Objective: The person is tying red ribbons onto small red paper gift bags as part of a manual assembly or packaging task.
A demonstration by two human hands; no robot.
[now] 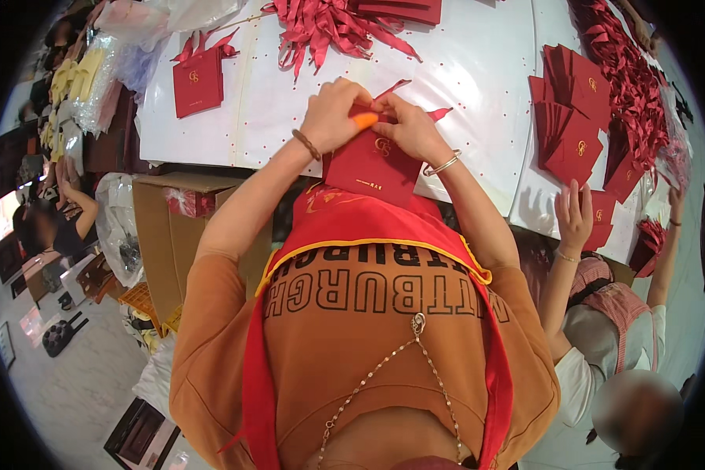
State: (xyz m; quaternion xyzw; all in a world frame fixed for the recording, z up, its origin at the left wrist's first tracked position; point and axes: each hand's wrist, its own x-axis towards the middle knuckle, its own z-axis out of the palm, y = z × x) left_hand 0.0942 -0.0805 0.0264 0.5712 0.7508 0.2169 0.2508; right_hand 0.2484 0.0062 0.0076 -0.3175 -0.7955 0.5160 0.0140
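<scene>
A flat red paper gift bag [372, 168] with gold print lies at the table's near edge, against my red apron. My left hand [335, 113] is closed in a pinch at the bag's top edge; its thumb wears an orange finger cover. From the other side my right hand [412, 129] pinches at the same spot, its fingertips almost meeting the left ones. Both seem to grip the red ribbon [440, 114], whose loose ends stick out past the right hand. The part between the fingertips is mostly hidden.
Finished-looking red bags [198, 82] with bows lie at left on the white table [478, 94]. A heap of red ribbons [321, 31] lies ahead. At right, stacked red bags [572, 117] are near a co-worker's hand [575, 211]. A cardboard box [168, 235] stands below the table.
</scene>
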